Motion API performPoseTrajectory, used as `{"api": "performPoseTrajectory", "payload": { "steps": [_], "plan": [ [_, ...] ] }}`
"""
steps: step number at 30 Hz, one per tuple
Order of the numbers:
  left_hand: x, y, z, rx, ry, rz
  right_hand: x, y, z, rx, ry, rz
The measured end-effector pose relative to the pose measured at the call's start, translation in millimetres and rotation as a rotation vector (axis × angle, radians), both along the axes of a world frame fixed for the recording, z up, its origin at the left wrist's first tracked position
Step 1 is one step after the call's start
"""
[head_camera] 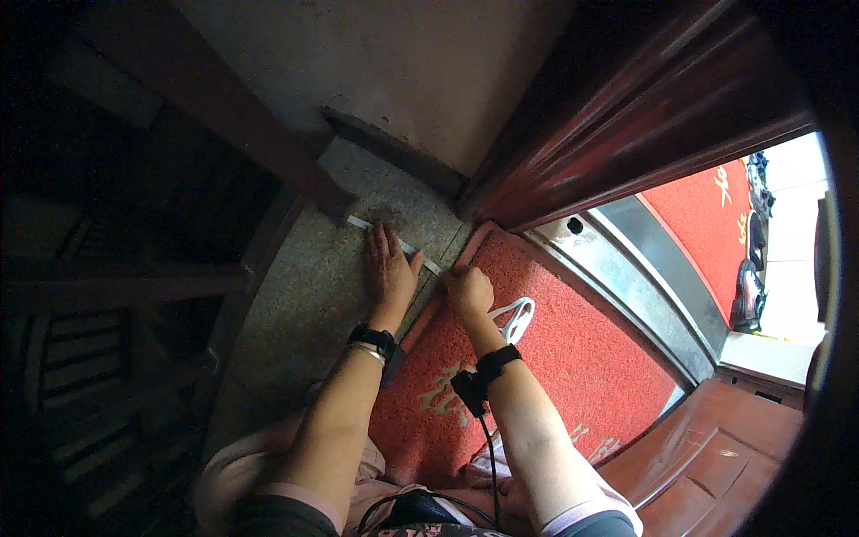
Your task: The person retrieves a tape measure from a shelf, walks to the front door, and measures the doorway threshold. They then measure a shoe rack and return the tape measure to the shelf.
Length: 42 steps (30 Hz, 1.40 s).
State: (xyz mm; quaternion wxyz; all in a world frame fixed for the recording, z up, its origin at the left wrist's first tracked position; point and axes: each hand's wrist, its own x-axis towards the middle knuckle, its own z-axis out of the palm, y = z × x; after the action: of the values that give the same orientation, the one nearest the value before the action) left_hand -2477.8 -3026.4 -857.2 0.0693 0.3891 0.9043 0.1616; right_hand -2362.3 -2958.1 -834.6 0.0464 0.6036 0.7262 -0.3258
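A narrow white strip, apparently a soft measuring tape, lies stretched over the speckled stone floor. One end sits by the foot of a dark wooden rack. My left hand rests flat across the strip, fingers extended and thumb out to the side. At the edge of the red doormat, my right hand is closed in a fist around the strip. Loops of a white band trail onto the mat behind that fist, probably more of the same strip; the join is hidden by my hand.
The dark rack with slatted shelves fills the left side. A plastered wall and a reddish-brown door frame stand ahead. A metal threshold borders the mat, with shoes beyond it. A panelled door stands at lower right.
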Motion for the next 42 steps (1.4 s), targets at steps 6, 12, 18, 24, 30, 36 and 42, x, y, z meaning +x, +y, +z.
{"api": "performPoseTrajectory", "payload": {
  "steps": [6, 12, 18, 24, 30, 36, 42],
  "plan": [
    [-2, -5, 7, -0.021, 0.038, 0.043, 0, 1, 0, -0.036, 0.004, -0.006],
    [0, -3, 5, -0.071, 0.105, 0.061, 0, 2, -4, -0.021, -0.015, 0.012],
    [-1, -3, 1, -0.111, 0.105, 0.062, 3, 1, -9, 0.045, 0.031, 0.048],
    [0, -1, 1, -0.121, 0.114, 0.06, 5, 0, -18, 0.026, 0.045, 0.028],
    [0, -3, 0, -0.134, 0.101, 0.049, 6, 4, -12, -0.071, 0.047, 0.036],
    [-1, -2, 5, -0.156, 0.082, 0.048, 6, 7, -4, -0.215, 0.037, 0.003],
    [-1, -2, 9, -0.172, 0.038, 0.048, 9, 3, -14, -0.018, 0.091, 0.08]
  ]
}}
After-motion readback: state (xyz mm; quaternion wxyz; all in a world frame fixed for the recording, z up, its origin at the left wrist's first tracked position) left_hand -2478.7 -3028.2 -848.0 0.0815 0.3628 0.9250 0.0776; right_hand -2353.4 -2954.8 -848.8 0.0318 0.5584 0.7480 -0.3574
